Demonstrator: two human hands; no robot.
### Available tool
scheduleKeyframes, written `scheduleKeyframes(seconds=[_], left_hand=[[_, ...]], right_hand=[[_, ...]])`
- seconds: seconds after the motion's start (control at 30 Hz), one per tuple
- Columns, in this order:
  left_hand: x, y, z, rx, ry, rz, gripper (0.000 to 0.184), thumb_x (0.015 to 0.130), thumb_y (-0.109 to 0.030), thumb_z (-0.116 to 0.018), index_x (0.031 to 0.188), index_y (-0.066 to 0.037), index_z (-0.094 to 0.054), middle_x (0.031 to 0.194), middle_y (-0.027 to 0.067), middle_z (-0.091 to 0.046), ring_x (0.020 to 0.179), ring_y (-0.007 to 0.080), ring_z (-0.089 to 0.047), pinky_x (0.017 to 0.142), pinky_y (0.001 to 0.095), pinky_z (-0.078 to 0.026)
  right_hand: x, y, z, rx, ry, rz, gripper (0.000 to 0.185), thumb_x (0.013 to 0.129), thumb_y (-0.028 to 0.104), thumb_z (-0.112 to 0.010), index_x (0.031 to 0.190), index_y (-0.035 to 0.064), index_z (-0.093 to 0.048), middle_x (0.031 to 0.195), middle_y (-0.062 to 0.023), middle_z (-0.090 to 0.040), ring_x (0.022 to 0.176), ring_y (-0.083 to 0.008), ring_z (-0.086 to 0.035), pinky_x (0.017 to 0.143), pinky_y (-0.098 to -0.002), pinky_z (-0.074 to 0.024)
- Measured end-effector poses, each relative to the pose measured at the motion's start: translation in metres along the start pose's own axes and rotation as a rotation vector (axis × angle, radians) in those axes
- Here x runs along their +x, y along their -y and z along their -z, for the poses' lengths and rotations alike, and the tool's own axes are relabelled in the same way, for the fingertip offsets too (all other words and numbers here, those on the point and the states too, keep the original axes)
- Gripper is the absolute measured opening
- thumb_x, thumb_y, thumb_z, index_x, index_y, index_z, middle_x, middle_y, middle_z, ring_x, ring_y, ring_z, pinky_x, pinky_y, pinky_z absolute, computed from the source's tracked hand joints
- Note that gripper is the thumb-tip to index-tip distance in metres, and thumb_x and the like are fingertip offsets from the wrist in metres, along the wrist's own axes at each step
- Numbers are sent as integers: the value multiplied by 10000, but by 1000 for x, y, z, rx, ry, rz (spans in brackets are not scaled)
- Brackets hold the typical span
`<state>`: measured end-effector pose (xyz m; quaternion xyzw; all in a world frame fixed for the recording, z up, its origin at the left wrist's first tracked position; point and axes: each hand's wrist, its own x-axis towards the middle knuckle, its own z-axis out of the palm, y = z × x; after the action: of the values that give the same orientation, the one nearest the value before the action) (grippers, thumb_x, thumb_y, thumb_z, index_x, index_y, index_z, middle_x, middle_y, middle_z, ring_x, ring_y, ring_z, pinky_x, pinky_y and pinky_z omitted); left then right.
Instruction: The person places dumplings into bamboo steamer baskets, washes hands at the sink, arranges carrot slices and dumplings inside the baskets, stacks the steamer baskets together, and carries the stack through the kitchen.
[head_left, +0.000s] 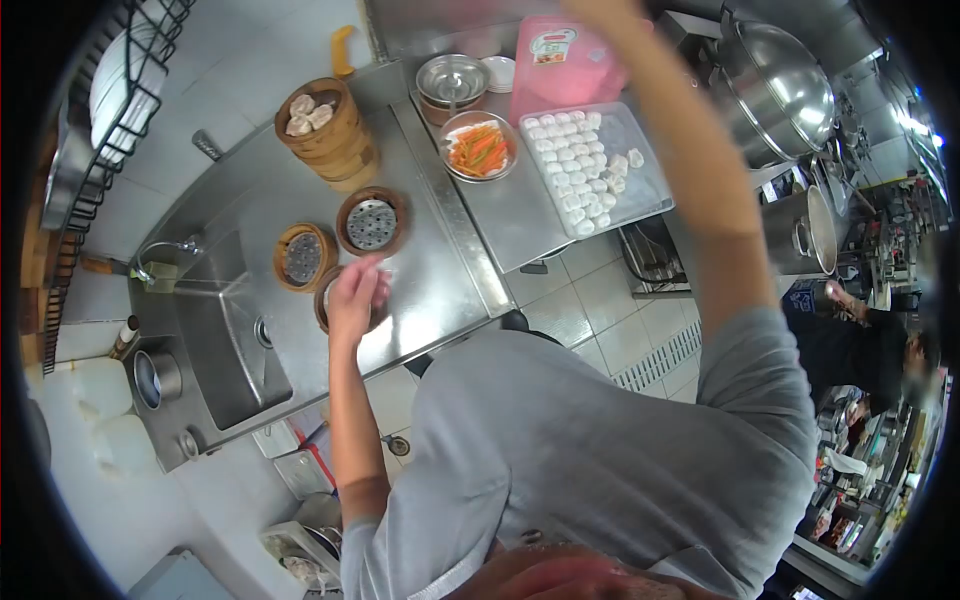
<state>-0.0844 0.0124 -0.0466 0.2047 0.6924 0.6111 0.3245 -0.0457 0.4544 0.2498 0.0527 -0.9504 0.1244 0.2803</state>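
My left hand (pixel 357 298) is over a small round bamboo steamer basket (pixel 322 306) near the counter's front edge and hides most of it. Its fingers are bunched and curled; whatever is in them cannot be made out. Beside it stand two more steamer baskets, one with a perforated metal liner (pixel 302 257), the other with a similar liner (pixel 372 224). My right arm stretches over a clear tray (pixel 652 190) with rows of white dumplings (pixel 572 160). The right hand (pixel 605 8) is blurred at the top edge, near a pink plastic lid (pixel 560 80), its fingers not readable.
A stack of bamboo steamers (pixel 340 160) holds dumplings on top. A bowl of orange and green strips (pixel 478 148) stands beside metal bowls (pixel 452 78). The sink (pixel 225 350) is at left, large pans (pixel 775 90) at right. Another person (pixel 850 345) works at far right.
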Motion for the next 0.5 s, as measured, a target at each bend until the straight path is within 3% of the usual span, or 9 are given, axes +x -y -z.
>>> scheduleKeyframes(seconds=[0.07,0.1,0.17,0.27,0.4,0.5], left_hand=[[54,-2,-33,128,-19,69,299,1062,-171,-500,1308,-52,-620,970,51,-711,749,101,-635,623,239,-494],[87,11,-43,88,-13,119,321,1059,-168,-502,1344,-54,-592,971,51,-715,742,102,-636,615,241,-493],[148,43,-64,109,-3,180,371,1053,-181,-510,1402,-60,-542,973,51,-722,732,105,-644,603,245,-493],[193,44,-98,231,-11,243,406,1046,-222,-523,1422,-67,-521,974,52,-724,726,114,-661,597,256,-503],[219,47,-120,168,-1,344,332,1045,-258,-514,1332,-95,-552,982,53,-720,730,128,-684,596,275,-522],[224,39,-125,141,2,367,286,1043,-247,-506,1286,-108,-562,986,43,-708,737,128,-688,594,272,-522]], right_hand=[[-107,-6,-92,479,232,-341,386,892,392,-702,846,10,-668,782,-170,-700,772,-320,-691,721,-454,-531],[-145,-12,-152,221,129,-449,397,893,409,-699,866,12,-694,803,-172,-710,802,-331,-699,738,-461,-544],[-182,-15,-187,85,413,-765,353,862,389,-725,897,38,-701,983,-162,-721,879,-328,-700,770,-452,-550],[-198,-28,-213,20,417,-950,351,859,348,-731,1034,44,-758,1026,-174,-749,999,-327,-724,843,-455,-575],[-197,-45,-224,49,391,-1033,298,853,238,-699,1058,27,-748,1111,-206,-729,1066,-334,-711,905,-448,-567],[-192,-48,-223,60,392,-1080,317,848,241,-702,1086,37,-745,1132,-206,-725,1071,-328,-710,905,-443,-567]])
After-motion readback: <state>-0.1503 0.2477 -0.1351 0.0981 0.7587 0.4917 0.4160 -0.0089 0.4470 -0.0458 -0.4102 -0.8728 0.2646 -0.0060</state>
